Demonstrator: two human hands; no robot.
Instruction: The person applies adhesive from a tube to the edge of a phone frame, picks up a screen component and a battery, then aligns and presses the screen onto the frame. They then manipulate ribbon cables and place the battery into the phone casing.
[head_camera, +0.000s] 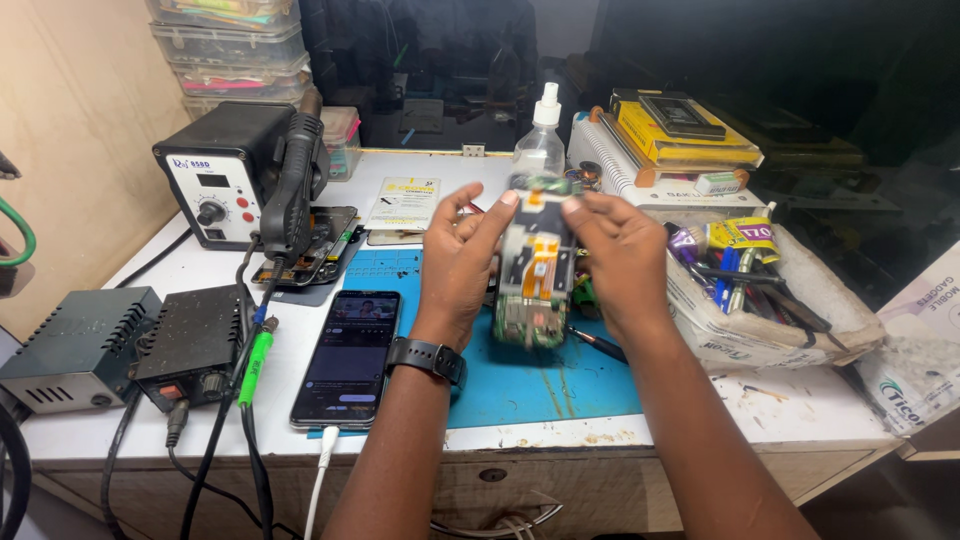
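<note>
- While both hands work above it, the white workbench (800, 405) spans the view, its painted top chipped and scuffed along the front edge.
- At 6 o'clock from the hands lies a blue work mat (560, 375), flat, rubbery-looking and marked with faint scratches.
- At 9 to 10 o'clock stands a boxy black-and-white rework station (225, 175) with a round knob and red buttons; a black handpiece (295, 185) leans against its side.
- At 3 o'clock sits a worn white tray (760, 335), its walls sagging, crammed with pens, tweezers and small tools.
- At 7 o'clock a smartphone (350, 355) lies flat, screen lit, with a white cable plugged in at its lower end.
- At 12 o'clock a clear plastic spray bottle (541, 140) stands upright behind the hands.
- Held up over the mat, between the two hands, is the opened phone assembly (535, 285): a thin, flat panel showing a green circuit board, metal shields and an orange flex ribbon.
- It looks light and stiff but fragile; the ribbon and the exposed board would likely tear or crack under bending, so the bare outer edges seem the safest hold.
- The left hand (455, 270), with a black watch on its wrist, pinches the assembly's upper left edge with its fingertips.
- The right hand (625, 260) grips the upper right edge, fingers curled narrowly over the top.
</note>
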